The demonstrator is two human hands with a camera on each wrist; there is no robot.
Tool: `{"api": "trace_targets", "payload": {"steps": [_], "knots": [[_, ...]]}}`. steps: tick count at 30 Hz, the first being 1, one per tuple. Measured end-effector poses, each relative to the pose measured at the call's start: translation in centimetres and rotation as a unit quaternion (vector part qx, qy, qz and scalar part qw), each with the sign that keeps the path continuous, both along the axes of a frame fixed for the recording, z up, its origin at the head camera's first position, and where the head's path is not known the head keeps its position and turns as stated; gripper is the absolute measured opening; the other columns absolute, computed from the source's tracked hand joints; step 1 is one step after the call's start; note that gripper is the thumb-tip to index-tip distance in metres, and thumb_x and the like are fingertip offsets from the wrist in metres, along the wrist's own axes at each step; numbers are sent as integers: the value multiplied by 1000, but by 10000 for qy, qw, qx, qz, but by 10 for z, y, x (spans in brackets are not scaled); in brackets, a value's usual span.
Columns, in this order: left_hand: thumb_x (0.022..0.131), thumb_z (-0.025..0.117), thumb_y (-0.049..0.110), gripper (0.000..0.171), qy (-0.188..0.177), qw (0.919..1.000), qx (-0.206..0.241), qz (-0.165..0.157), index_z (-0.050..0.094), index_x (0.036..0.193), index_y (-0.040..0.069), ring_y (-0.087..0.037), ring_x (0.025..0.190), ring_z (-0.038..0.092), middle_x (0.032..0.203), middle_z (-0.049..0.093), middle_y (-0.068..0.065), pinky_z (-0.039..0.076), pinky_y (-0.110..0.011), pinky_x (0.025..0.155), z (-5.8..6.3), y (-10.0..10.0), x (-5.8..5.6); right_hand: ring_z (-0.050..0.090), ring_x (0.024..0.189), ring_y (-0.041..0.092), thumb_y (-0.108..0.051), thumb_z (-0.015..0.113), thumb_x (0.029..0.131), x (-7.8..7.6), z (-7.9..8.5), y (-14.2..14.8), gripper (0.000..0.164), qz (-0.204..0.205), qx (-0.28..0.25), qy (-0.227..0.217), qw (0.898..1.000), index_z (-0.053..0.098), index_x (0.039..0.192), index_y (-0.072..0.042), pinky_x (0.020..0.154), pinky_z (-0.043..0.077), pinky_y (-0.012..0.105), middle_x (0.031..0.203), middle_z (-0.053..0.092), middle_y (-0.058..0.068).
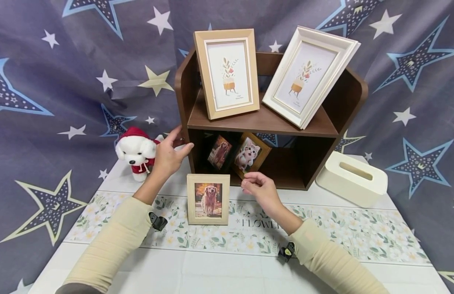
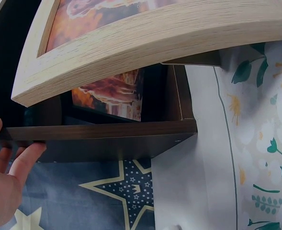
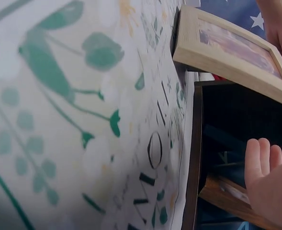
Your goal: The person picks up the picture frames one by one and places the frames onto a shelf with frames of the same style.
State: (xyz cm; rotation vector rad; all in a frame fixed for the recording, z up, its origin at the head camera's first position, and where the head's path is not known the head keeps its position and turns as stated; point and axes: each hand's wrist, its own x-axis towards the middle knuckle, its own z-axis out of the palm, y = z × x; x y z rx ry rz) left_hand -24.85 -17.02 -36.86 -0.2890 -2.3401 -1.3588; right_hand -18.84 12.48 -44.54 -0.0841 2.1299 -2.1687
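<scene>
My left hand (image 1: 170, 153) holds the left side panel of a brown two-tier shelf (image 1: 261, 126), its thumb at the front edge and its fingers along the outer side. My right hand (image 1: 261, 190) is in front of the lower compartment with loosely bent fingers and nothing visible in them. Its fingertips are right by the lower corner of a wooden cat photo frame (image 1: 265, 155), which leans tilted inside. A dark-framed dog photo (image 1: 219, 153) stands left of it. Between my forearms, a light wooden dog photo frame (image 1: 208, 220) stands upright on the table.
On the upper tier are a tan picture frame (image 1: 232, 112) and a tilted white picture frame (image 1: 280, 108). A plush white dog (image 1: 135, 151) in red sits left of the shelf. At its right stands a cream tissue box (image 1: 344, 183). A star-patterned cloth hangs behind.
</scene>
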Motion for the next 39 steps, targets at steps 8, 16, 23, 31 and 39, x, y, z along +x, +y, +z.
{"api": "trace_targets", "payload": {"steps": [8,16,23,31,39], "knots": [[89,76,6,62,82,9999,118,-69,53,146,2,-40,109,72,121,70,-27,47,-2,75,-1,1,0,73,93,19,-6,69,96,4,-1,-6,36,216,128,-4,9997,61,127,9,84,63,31,101,70,5],[90,76,7,62,-22,9999,113,-27,53,147,3,-38,111,72,124,70,-25,60,-34,87,0,0,0,69,90,6,-1,69,94,7,-4,-12,40,508,-31,-41,9987,57,130,13,87,63,34,102,70,5],[90,76,6,61,8,9998,161,-63,54,147,4,-39,111,71,123,70,-26,59,-25,84,-1,0,0,69,95,9,-1,68,94,10,-2,-18,37,656,69,-43,9978,61,130,8,85,62,27,119,67,24],[89,77,5,62,120,9998,112,-66,53,146,3,-40,109,72,123,70,-26,59,-50,89,0,1,0,69,91,6,-1,67,94,11,-6,-23,38,851,-65,10,9963,60,130,8,83,61,23,118,69,20],[89,77,5,62,141,9999,37,-31,53,146,1,-40,109,72,122,70,-27,59,-50,89,-1,1,-1,67,91,7,-3,69,92,14,-4,-33,37,854,241,-50,9960,63,128,5,82,59,23,114,68,19]]}}
